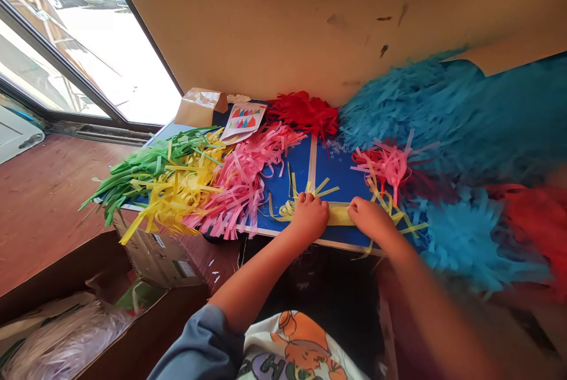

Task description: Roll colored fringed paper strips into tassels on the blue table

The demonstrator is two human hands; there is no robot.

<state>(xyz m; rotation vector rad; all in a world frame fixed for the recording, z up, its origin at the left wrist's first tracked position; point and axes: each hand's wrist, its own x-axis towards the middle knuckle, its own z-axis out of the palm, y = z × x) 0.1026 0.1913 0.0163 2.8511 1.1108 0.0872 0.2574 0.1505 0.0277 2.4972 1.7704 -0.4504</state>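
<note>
A yellow tissue paper tassel (340, 214) lies across the front of the blue table, its plain middle stretched between my two hands. My left hand (310, 214) is closed over its left part, where cut strips fan out beyond the fingers. At the right, my right hand (371, 217) pinches the other end of the plain band, with more yellow strips spreading past it. Just behind my right hand, a pink tassel (394, 167) rests with its strips fanned upward. Both sets of fingertips are partly hidden from this angle.
Green (146, 161), yellow (186, 182) and pink fringed paper (243, 176) lie in heaps at the left. Red fringe (303, 111) and a printed sheet (243, 120) sit at the back. Blue fringe (425, 108) crowds the right. An open cardboard box (163, 256) stands lower left.
</note>
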